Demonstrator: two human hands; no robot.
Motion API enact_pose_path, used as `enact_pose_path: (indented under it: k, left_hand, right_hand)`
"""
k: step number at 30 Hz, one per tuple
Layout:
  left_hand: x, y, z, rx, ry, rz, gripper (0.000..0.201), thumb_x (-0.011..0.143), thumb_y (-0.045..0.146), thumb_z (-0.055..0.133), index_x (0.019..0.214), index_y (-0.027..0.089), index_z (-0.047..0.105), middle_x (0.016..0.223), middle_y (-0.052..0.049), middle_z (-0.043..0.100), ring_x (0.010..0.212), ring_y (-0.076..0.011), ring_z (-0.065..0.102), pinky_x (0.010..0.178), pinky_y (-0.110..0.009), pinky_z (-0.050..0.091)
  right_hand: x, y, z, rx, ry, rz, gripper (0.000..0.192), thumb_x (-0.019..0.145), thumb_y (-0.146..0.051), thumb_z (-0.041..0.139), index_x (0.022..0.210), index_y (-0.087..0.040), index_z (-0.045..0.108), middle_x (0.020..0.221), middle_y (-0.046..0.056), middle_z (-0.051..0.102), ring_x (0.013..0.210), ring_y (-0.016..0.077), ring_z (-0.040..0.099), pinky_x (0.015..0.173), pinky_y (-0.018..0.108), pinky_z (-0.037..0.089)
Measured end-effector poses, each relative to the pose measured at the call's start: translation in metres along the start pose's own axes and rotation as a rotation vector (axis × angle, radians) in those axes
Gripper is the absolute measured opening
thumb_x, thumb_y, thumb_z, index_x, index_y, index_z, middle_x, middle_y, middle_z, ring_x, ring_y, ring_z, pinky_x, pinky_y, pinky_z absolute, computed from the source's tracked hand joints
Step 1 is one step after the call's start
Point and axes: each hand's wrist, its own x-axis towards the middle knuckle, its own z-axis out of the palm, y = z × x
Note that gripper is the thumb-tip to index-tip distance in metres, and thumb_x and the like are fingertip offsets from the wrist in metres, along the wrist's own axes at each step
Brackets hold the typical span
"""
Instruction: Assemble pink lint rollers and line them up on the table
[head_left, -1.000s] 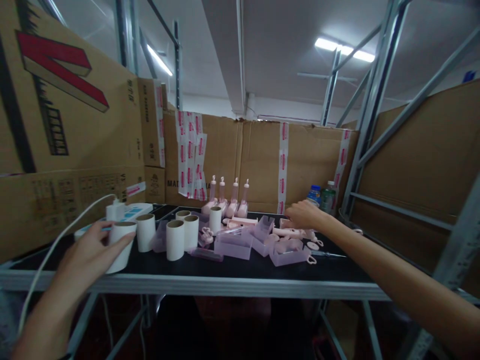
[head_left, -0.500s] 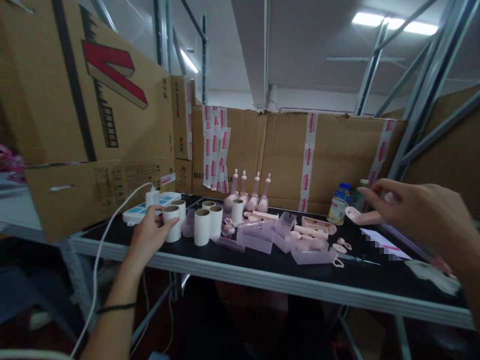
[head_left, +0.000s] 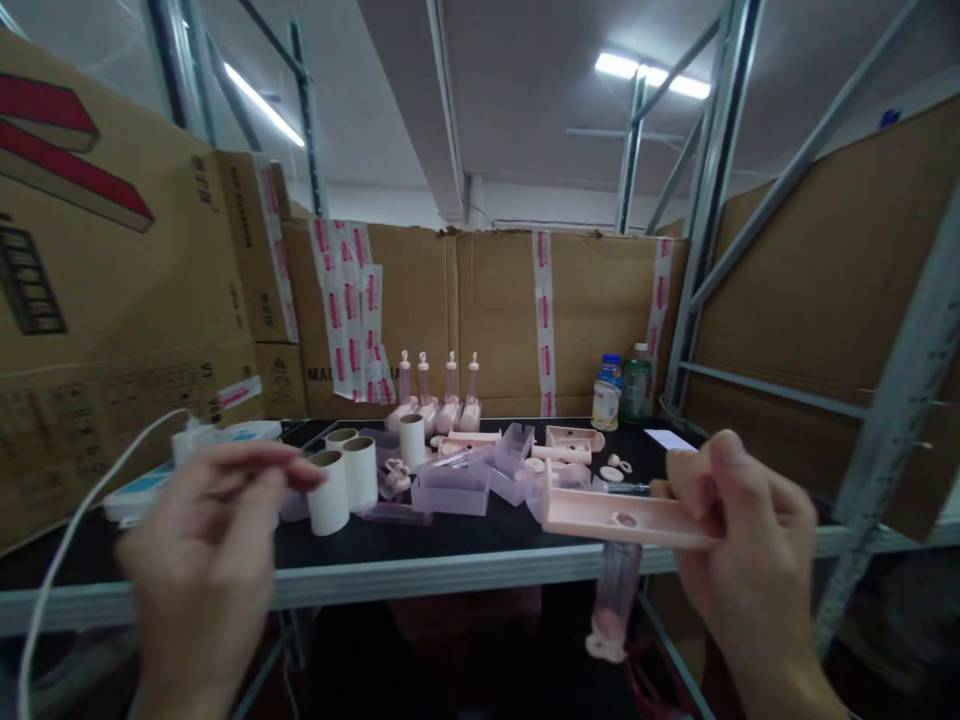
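Note:
My right hand grips the end of a long pale-pink plastic trough-shaped part with a hole in its floor, held level above the table's front edge. Below that part a clear tube with a pink flanged end hangs down; whether it is joined to the part is hidden. My left hand, slightly blurred, is raised at the left with fingers stretched out and nothing visible in them. Its fingertips overlap the edge of a white cardboard tube in view. More white tubes stand behind.
Lilac plastic boxes and pink parts lie across the black tabletop. Several pink pieces with clear upright tubes stand by the cardboard wall. Two bottles are at the back right. A white cable runs at the left.
My view has turned right. My left hand has let go of a white tube and come nearer. My right hand has moved lower and inward, now showing the pink part in its grip.

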Motion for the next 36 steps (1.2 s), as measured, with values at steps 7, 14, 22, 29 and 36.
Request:
enact_pose_path:
  k: [7, 14, 22, 29, 36]
  left_hand:
    - [-0.089, 0.022, 0.059, -0.363, -0.866, -0.160, 0.044, 0.088, 0.047, 0.075, 0.126, 0.024, 0.073, 0.129, -0.013, 0.072, 0.124, -0.0344, 0.066, 0.104, -0.047, 0.055]
    - [-0.106, 0.039, 0.066, -0.501, -0.887, -0.219, 0.044, 0.095, 0.061, 0.064, 0.105, 0.020, 0.077, 0.105, -0.009, 0.074, 0.095, -0.0240, 0.070, 0.094, -0.037, 0.058]
    - [-0.098, 0.014, 0.065, -0.275, -0.760, 0.482, 0.024, 0.105, 0.035, 0.051, 0.117, 0.027, 0.071, 0.107, -0.006, 0.076, 0.095, -0.0214, 0.072, 0.088, -0.030, 0.058]
    - [-0.098, 0.011, 0.067, -0.205, -0.755, 0.556, 0.025, 0.105, 0.039, 0.051, 0.116, 0.029, 0.071, 0.108, -0.002, 0.079, 0.088, -0.0196, 0.074, 0.086, -0.027, 0.060]
    - [-0.093, 0.014, 0.061, -0.131, -0.799, 0.468, 0.034, 0.105, 0.050, 0.050, 0.109, 0.031, 0.078, 0.106, -0.001, 0.082, 0.089, -0.0196, 0.076, 0.087, -0.027, 0.061]
  right_hand:
    - [-0.044, 0.013, 0.040, 0.366, 0.053, 0.012, 0.060, 0.105, -0.048, 0.057, 0.056, -0.021, 0.037, 0.054, -0.006, 0.030, 0.049, 0.0102, 0.030, 0.046, 0.024, 0.033]
    - [-0.055, 0.027, 0.033, 0.173, -0.199, -0.243, 0.042, 0.108, -0.039, 0.048, 0.070, -0.021, 0.048, 0.064, -0.002, 0.043, 0.060, 0.0137, 0.044, 0.055, 0.028, 0.033]
    - [-0.026, -0.003, 0.006, -0.246, -0.801, -0.272, 0.044, 0.094, -0.048, 0.074, 0.133, -0.027, 0.067, 0.123, 0.006, 0.071, 0.110, 0.0210, 0.070, 0.095, 0.029, 0.053]
    - [-0.021, 0.003, 0.002, -0.184, -0.977, -0.171, 0.058, 0.090, -0.066, 0.067, 0.132, -0.027, 0.073, 0.090, 0.002, 0.072, 0.070, 0.0123, 0.063, 0.062, 0.022, 0.048]
    - [-0.023, 0.012, 0.008, -0.113, -0.910, -0.259, 0.059, 0.091, -0.064, 0.065, 0.133, -0.022, 0.073, 0.086, 0.003, 0.071, 0.068, 0.0116, 0.062, 0.060, 0.020, 0.048]
